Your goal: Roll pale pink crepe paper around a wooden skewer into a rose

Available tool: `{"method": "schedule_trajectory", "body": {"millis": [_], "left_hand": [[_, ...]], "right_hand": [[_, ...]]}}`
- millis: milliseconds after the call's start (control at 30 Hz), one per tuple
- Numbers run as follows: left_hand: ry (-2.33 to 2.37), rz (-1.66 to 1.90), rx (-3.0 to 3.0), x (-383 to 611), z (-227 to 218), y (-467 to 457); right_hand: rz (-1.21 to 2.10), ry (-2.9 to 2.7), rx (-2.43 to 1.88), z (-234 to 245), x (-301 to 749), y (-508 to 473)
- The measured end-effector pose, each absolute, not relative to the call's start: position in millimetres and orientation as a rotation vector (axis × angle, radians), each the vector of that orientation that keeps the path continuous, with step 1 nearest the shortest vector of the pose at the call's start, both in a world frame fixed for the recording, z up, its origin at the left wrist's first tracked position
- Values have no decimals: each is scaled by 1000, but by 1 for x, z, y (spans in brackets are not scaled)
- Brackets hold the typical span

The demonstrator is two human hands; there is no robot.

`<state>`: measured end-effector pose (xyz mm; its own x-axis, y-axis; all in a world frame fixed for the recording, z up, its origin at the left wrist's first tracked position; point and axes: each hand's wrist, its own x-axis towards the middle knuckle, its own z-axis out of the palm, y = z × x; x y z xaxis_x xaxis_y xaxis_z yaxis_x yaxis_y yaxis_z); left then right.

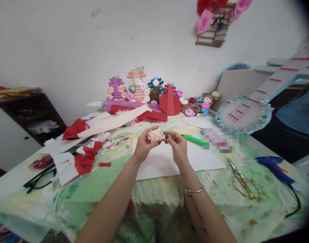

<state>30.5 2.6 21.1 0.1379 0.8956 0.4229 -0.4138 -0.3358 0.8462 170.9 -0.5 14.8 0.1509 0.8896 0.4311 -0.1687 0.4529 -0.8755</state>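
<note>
A cream-coloured paper flower (155, 135) is held up over a white sheet of paper (156, 165) in the middle of the table. My left hand (143, 145) wraps round it from the left, thumb in front. From the right, my right hand (177, 143) pinches at the flower's edge with thumb and index finger; whether a petal sits between those fingertips is too small to tell. Just beyond my right hand lies a bright green pen-like tool (196, 140). A silver bracelet circles my right wrist.
Gold-handled scissors (242, 182) and a blue glue gun (277, 167) with a black cord lie on the right. Red paper scraps (84, 162) and black glasses (41, 177) are on the left. Several flower-trimmed model instruments, among them a red lute (170, 103), line the wall.
</note>
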Motion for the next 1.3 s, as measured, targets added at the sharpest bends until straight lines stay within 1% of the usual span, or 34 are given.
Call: {"method": "schedule_trajectory", "body": {"millis": [133,367,533,800,967,1200,1300], "left_hand": [[475,1445,1253,30,20,3],[499,1338,1291,30,18,3],[462,1264,1286,30,18,1],[441,1317,1237,31,20,2],[487,1314,1264,32,18,2],[438,1198,1217,32,24,-4],[469,1209,1178,32,25,-3]], "right_hand": [[835,-1165,-774,14,173,0],[900,-1211,-886,12,169,2],[912,-1272,-851,11,167,2],[882,-1214,-839,18,167,-2],[851,-1282,-876,16,166,-2],[1028,-1181,-831,11,168,4],[1077,-1103,-778,10,169,4]]}}
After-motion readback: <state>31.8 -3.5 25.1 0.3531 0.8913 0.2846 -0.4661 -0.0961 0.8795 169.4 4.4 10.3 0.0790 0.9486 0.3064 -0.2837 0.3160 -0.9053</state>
